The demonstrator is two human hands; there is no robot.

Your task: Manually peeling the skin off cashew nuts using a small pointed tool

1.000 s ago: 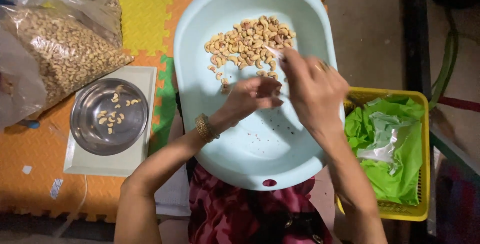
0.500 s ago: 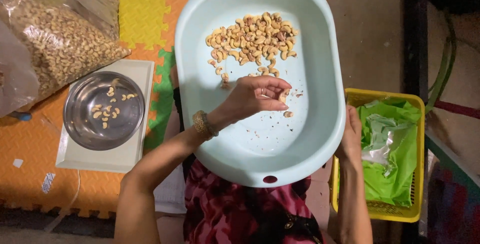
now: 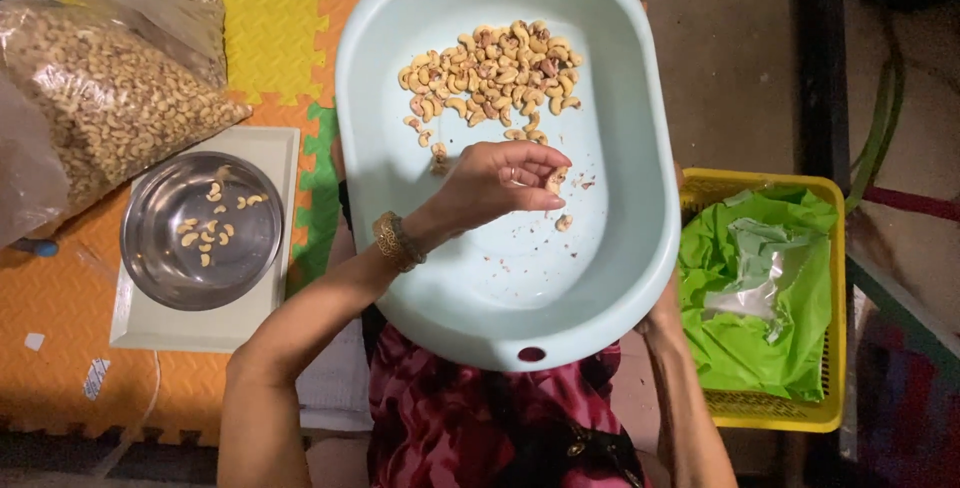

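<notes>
A pale blue oval basin (image 3: 520,288) rests on my lap. A pile of cashew nuts (image 3: 490,73) lies at its far end. My left hand (image 3: 495,183), a bracelet on its wrist, hovers over the basin's middle and pinches one cashew (image 3: 553,180) between thumb and fingertips. A small nut piece (image 3: 565,222) and skin flakes lie just below it. My right hand (image 3: 662,310) is at the basin's right edge, mostly hidden under the rim, so its fingers do not show.
A steel bowl (image 3: 160,268) with several cashews sits on a white square platform (image 3: 140,328) at left. A clear bag of cashews (image 3: 100,98) lies behind it on the coloured foam mat (image 3: 270,18). A yellow basket (image 3: 835,248) lined with green plastic (image 3: 770,328) stands at right.
My right hand left the nut in my left hand, moved to the basin's right rim, then slipped lower under it. My left hand stays put with the cashew.
</notes>
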